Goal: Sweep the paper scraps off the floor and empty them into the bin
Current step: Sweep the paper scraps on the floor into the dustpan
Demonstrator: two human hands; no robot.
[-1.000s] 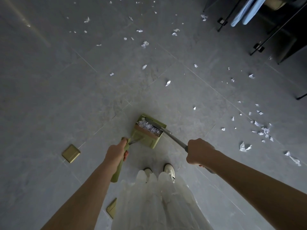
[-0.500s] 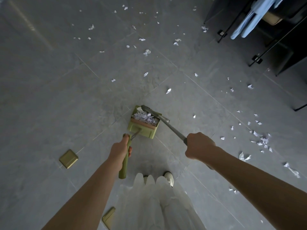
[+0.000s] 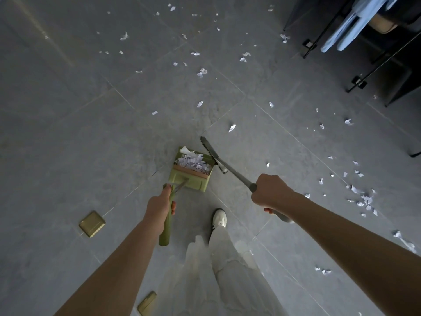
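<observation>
My left hand grips the long green handle of an olive dustpan that holds a heap of white paper scraps. My right hand grips the grey handle of a broom, whose head lies just right of the pan's mouth. Loose paper scraps dot the grey tiled floor ahead, with a denser cluster at the right. One scrap lies just beyond the broom head. No bin is in view.
Two brass floor plates sit at the left and near my feet. Dark furniture with thin black legs and a pale blue cloth stands at the top right. My white shoe is below the pan.
The dustpan and broom have moved forward over the floor with my step. The broom head has swung out from over the pan to its right side.
</observation>
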